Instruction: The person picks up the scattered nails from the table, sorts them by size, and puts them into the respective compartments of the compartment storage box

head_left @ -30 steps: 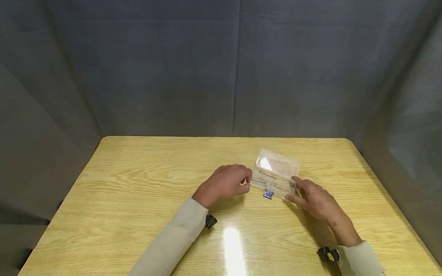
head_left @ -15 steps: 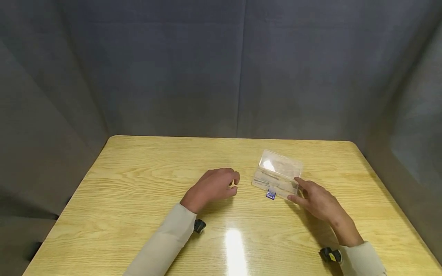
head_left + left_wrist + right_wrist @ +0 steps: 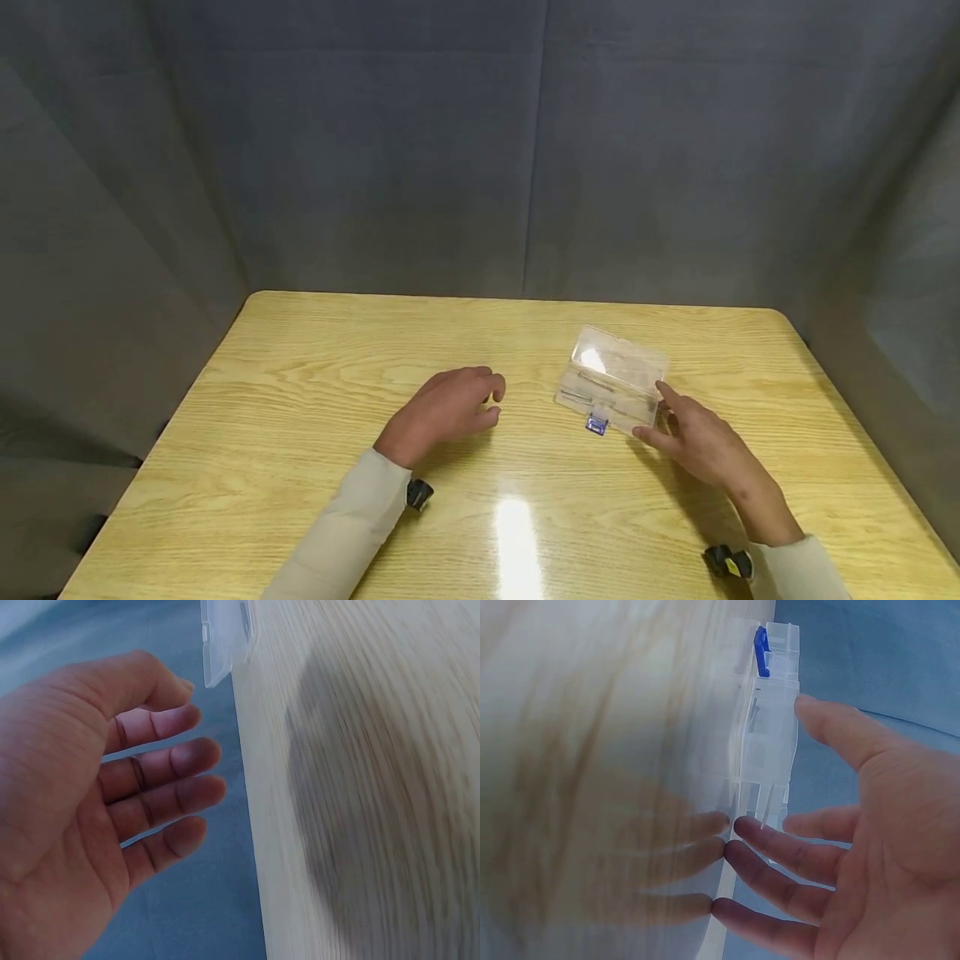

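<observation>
A clear plastic compartment box (image 3: 611, 400) stands with its hinged lid (image 3: 626, 362) tipped open toward the back. Its blue latch (image 3: 597, 424) hangs at the front side. Several thin metal pieces (image 3: 576, 397) lie in the compartments. At the box's right end is my right hand (image 3: 705, 440), thumb at the front edge and index finger near the back corner. In the right wrist view its other fingertips (image 3: 739, 851) rest low by the tabletop, loosely extended. My left hand (image 3: 450, 408) hovers left of the box, fingers loosely bent, nothing in it.
The wooden table (image 3: 337, 358) has a bright glare strip (image 3: 517, 542) at the front middle. Behind it hangs a dark grey cloth (image 3: 390, 167), with more cloth along both sides. Each wrist carries a small black camera (image 3: 418, 494).
My left hand has drawn away from the box's left end toward the left. The right hand keeps its place at the box; the whole head view has shifted slightly.
</observation>
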`<move>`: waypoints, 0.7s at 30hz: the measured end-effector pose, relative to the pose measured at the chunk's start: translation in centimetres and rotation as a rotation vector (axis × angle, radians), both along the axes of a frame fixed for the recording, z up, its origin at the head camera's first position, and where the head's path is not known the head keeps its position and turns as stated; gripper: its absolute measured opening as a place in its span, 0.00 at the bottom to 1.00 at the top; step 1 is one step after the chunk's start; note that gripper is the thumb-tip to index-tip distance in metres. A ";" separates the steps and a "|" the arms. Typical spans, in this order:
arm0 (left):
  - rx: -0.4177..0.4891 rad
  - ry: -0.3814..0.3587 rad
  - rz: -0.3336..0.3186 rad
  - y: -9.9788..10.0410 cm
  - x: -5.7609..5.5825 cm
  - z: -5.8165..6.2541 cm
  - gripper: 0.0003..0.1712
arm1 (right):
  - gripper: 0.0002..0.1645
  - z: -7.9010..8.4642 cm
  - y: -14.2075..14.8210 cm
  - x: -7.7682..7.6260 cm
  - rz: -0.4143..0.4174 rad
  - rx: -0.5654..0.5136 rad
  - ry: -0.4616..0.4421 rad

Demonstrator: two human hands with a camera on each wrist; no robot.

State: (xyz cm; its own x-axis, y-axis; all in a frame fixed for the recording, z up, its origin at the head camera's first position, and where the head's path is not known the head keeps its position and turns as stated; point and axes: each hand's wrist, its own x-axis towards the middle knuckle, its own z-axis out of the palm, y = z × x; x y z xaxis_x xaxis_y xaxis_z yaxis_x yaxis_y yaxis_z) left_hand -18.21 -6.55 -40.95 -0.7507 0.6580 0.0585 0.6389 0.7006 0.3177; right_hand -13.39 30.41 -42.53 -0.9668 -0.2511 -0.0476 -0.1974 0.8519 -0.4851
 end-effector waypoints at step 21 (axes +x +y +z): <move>0.076 0.078 -0.057 -2.1 1.1 -0.1 0.05 | 0.56 1.2 -1.0 2.7 -0.003 -0.023 0.126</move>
State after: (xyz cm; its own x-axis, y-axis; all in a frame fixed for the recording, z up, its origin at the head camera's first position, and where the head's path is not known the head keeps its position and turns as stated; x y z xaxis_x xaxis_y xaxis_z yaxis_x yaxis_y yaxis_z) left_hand -17.12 -8.63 -41.01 -0.7036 0.6908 0.1666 0.7016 0.6383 0.3166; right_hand -10.72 29.41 -41.37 -0.9654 -0.2481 0.0802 -0.2558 0.8416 -0.4757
